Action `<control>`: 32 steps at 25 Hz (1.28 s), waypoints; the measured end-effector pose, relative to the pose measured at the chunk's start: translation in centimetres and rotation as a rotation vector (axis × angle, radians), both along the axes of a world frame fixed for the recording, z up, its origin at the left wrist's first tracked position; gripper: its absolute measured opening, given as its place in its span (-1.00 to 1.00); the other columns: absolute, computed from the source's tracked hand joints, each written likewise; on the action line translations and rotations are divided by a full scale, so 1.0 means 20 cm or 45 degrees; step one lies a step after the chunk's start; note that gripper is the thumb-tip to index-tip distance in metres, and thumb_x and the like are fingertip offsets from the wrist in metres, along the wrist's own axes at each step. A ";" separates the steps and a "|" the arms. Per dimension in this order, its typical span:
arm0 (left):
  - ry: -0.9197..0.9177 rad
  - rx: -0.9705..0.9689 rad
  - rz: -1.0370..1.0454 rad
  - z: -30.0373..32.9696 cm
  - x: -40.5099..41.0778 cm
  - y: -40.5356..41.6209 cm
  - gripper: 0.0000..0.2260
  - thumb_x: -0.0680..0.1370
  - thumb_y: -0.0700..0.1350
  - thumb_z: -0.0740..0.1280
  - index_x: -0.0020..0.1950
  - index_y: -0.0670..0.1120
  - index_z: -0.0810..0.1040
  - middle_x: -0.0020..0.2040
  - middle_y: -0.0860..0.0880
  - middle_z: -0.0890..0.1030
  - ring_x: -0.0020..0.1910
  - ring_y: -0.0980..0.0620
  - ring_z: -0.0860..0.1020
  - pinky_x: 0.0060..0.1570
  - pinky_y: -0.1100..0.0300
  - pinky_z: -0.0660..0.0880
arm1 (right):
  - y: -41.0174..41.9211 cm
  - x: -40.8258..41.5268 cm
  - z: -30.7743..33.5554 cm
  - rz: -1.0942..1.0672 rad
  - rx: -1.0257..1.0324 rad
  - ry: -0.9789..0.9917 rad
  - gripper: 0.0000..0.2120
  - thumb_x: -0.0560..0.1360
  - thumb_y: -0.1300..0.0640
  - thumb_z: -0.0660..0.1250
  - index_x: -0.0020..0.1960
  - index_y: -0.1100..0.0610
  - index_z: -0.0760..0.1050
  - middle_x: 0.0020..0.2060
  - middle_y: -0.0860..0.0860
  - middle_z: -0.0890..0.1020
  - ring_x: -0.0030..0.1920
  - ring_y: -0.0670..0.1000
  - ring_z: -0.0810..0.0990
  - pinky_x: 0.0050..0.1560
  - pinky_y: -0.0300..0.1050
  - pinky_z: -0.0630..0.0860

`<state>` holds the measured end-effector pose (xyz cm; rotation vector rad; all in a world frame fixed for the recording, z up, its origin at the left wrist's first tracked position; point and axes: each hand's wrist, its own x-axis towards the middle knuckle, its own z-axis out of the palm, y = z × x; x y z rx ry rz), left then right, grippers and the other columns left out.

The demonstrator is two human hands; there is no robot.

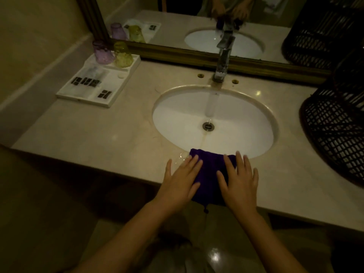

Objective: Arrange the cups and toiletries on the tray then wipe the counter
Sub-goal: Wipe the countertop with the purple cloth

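White tray far left of the fingers: purple cup and yellow cup upside down at its back, dark sachets in front compartments. Left hand and right hand, fingers spread flat, press purple cloth on beige counter; beyond fingertips, white sink, tap, mirror; black wicker basket far right
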<state>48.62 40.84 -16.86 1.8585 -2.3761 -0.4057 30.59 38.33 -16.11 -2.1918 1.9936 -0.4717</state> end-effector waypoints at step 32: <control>-0.188 -0.043 0.417 -0.23 1.69 -0.35 -0.46 0.53 0.24 -0.06 0.48 0.20 -0.12 0.56 -0.01 -0.07 0.52 -0.04 -0.11 0.36 -0.30 -0.14 | -0.17 1.27 -0.22 -0.132 0.266 0.168 -0.46 0.55 -0.11 -0.03 0.50 -0.08 -0.07 0.53 0.01 0.02 0.52 0.07 -0.09 0.39 0.31 0.05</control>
